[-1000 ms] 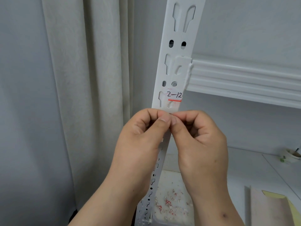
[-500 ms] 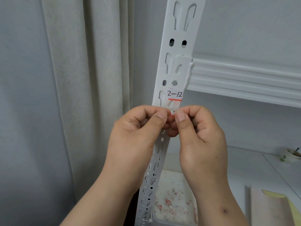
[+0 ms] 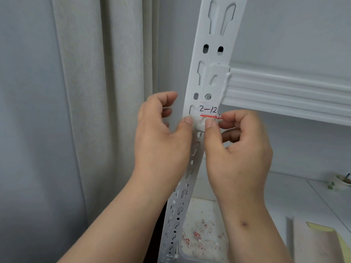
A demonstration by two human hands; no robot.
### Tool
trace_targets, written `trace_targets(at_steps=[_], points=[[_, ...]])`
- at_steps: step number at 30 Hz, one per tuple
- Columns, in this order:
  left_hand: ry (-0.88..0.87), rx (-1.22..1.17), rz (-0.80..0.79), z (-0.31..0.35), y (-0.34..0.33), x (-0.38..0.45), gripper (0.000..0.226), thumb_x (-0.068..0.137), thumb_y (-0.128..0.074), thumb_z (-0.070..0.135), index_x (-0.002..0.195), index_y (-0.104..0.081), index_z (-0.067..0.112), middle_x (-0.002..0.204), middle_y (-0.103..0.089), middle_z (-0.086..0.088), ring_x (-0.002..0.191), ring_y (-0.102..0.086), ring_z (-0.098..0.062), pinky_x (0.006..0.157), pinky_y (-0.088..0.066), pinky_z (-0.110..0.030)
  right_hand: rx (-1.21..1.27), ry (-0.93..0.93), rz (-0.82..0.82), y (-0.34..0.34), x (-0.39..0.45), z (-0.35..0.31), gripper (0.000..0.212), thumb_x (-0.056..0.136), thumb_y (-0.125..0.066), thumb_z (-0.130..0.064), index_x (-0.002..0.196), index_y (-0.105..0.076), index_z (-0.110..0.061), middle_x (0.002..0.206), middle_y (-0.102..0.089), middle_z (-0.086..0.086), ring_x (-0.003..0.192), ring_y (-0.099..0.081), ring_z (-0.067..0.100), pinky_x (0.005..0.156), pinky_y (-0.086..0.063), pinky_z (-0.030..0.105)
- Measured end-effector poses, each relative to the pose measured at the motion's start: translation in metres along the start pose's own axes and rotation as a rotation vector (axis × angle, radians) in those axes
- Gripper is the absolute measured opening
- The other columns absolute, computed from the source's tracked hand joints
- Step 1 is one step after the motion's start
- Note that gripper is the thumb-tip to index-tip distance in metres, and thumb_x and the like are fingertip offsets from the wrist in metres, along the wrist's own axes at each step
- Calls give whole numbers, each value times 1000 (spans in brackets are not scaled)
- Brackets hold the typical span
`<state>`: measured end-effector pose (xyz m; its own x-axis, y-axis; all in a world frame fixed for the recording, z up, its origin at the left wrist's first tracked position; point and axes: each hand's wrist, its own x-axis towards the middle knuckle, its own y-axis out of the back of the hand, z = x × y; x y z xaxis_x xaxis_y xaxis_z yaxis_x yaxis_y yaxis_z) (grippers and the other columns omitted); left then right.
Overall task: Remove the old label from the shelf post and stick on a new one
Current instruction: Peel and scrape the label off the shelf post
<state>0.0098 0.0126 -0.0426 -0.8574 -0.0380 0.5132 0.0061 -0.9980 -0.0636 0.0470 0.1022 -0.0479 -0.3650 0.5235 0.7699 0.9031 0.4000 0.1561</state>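
A white slotted shelf post (image 3: 214,54) rises through the middle of the view. On it sits a white label (image 3: 208,110) with "2-12" written by hand above a red line. My right hand (image 3: 239,154) pinches the label's lower right part between thumb and forefinger, just under the red line, where the edge looks ragged. My left hand (image 3: 161,141) is at the post's left side, level with the label. Its thumb tip presses on the post's left edge and its fingers hang loosely curled beside the post, holding nothing.
A white ribbed shelf beam (image 3: 284,88) runs right from the post. A pale curtain (image 3: 85,92) hangs on the left. Below, a white tray (image 3: 201,211) holds several red-and-white label scraps. The lower shelf carries paper sheets (image 3: 313,242) and a tape roll (image 3: 341,182).
Both hands rose from just below the label to its lower edge. They parted: the left went to the post's left edge, the right took the label's lower right part.
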Motion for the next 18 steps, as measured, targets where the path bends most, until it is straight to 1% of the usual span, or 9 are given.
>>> trace_targets(at_steps=[2,4,7,10,15,18], points=[[32,5,-33,1,-5,2,41,88,-70,13,116,-52,36,124,-59,16,113,-58,2,99,-50,-27,-53,52,31,-5,0,0,17,83,-65,-34,91,-53,-25,91,-58,-9,70,-57,9,61,-41,20],[52,-55,-75,0,-8,3,43,88,-69,9,117,-52,35,122,-64,14,114,-63,-3,98,-53,-30,-94,85,60,-8,-1,-1,17,82,-67,-29,92,-55,-21,90,-59,-7,73,-58,12,64,-44,29],[69,-130,-108,-3,-8,4,43,90,-67,5,115,-50,35,116,-68,15,110,-66,0,97,-54,-28,-114,114,84,-10,-1,-2,15,82,-69,-24,90,-56,-19,87,-64,-6,76,-64,13,66,-49,36],[66,-129,-131,-7,-7,5,41,91,-68,9,121,-52,31,117,-71,13,111,-67,-4,98,-53,-31,-127,142,86,-8,2,-3,15,82,-70,-23,87,-57,-18,84,-66,-6,76,-66,14,65,-51,35],[67,-123,-133,-12,-7,7,38,91,-69,14,122,-53,29,116,-72,11,113,-66,-5,100,-52,-35,-138,134,80,-6,7,-5,15,81,-69,-31,83,-57,-22,77,-67,-10,72,-67,10,65,-51,27],[66,-117,-127,-14,-8,7,40,91,-70,15,125,-53,27,116,-71,11,113,-66,-7,101,-51,-36,-139,141,104,-7,7,-5,14,81,-68,-32,82,-59,-21,75,-67,-11,70,-67,9,65,-51,27]])
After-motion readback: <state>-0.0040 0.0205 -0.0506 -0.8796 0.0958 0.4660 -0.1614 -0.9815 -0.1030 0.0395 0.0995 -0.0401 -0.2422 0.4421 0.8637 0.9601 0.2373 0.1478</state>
